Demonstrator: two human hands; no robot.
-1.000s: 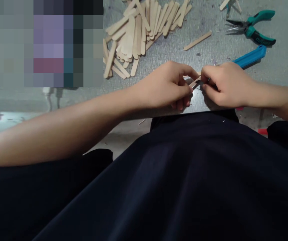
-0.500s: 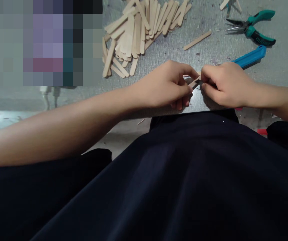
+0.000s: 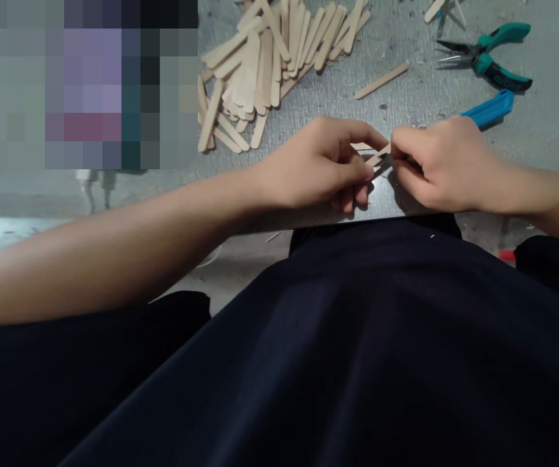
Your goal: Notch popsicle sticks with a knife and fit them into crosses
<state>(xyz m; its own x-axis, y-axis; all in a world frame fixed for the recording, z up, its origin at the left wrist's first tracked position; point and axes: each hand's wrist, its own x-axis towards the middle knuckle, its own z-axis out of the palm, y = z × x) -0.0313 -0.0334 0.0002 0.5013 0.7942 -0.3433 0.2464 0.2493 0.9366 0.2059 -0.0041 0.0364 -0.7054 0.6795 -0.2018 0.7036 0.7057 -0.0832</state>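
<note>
Near the table's front edge, my left hand (image 3: 331, 162) pinches a pale wooden craft stick (image 3: 375, 159) between thumb and fingers. My right hand (image 3: 440, 159) is closed close beside it, its thumb and index finger meeting at the stick's far end. A small dark flat piece like a blade (image 3: 381, 163) shows at these fingertips, partly hidden by the stick. Another pale stick (image 3: 361, 147) lies behind the left fingers. Behind my right hand is a blue utility knife (image 3: 491, 110), its front part out of sight.
A heap of craft sticks (image 3: 260, 65) spreads over the grey table (image 3: 318, 97), with a single stick (image 3: 382, 80) apart from it. Green-handled pliers (image 3: 484, 58) lie at the far right. Bits of wood (image 3: 434, 10) are at the top edge.
The dark piece at my right fingertips shows less than before, and more of the stick is visible there. My right hand has shifted slightly and covers more of the blue knife.
</note>
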